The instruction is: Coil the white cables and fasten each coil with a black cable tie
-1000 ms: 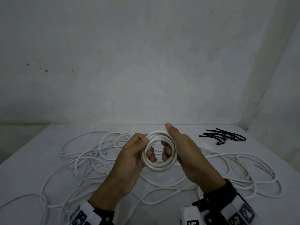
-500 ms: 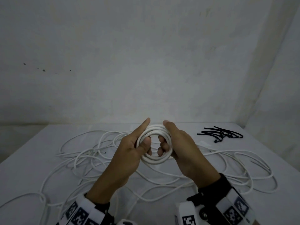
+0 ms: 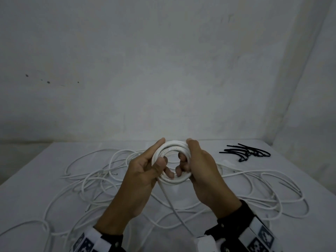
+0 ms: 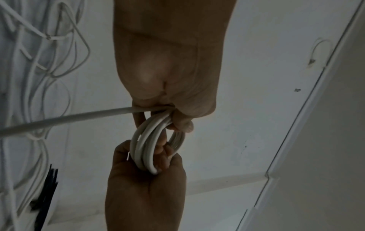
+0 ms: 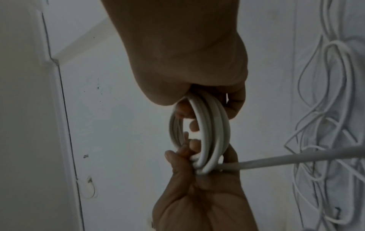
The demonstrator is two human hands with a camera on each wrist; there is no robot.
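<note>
A white cable coil of several turns is held upright above the table, between both hands. My left hand grips its left side, thumb over the front and index finger stretched along the top. My right hand grips the right side, fingers curled through the ring. A free tail of the cable runs from the bottom of the coil down toward me. In the left wrist view the coil sits between both hands; in the right wrist view the coil shows its stacked turns. Black cable ties lie at the far right.
Loose white cables sprawl in tangled loops across the white table, on both sides of my hands and beneath them. A grey wall stands close behind the table, and another closes in on the right.
The right thumb, straight up a second ago, has curled down onto the coil. The left index finger has stretched out along the top. The coil has tightened and a tail now hangs toward me.
</note>
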